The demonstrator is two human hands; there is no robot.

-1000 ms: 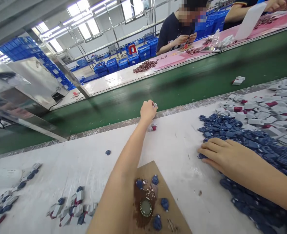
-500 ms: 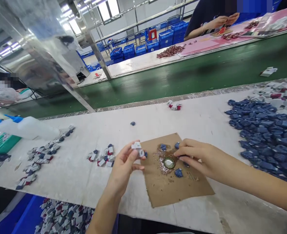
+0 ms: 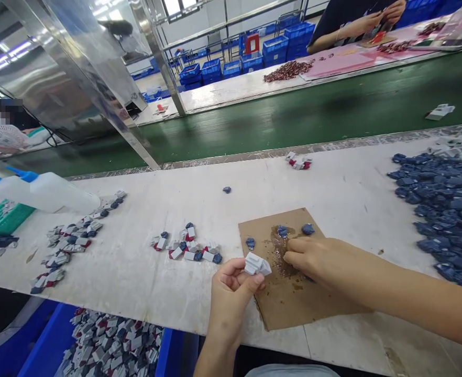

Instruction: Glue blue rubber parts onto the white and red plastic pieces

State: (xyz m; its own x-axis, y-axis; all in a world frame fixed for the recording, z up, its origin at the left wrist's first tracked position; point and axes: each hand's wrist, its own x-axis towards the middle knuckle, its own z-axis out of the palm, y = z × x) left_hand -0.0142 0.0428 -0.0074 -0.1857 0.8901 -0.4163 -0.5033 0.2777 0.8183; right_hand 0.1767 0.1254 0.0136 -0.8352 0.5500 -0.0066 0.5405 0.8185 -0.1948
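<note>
Pinching a grey block by the card: left hand grip clamped on it. Right hand fingertips hidden over card; can't tell if gripping. Block shows no blue yet. Grey-blue sets look done; blue pile looks unused.

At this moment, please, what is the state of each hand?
Left hand: closed, holding a light grey piece.
Right hand: fingers bent over the cardboard; whether it grips anything cannot be told.
</note>
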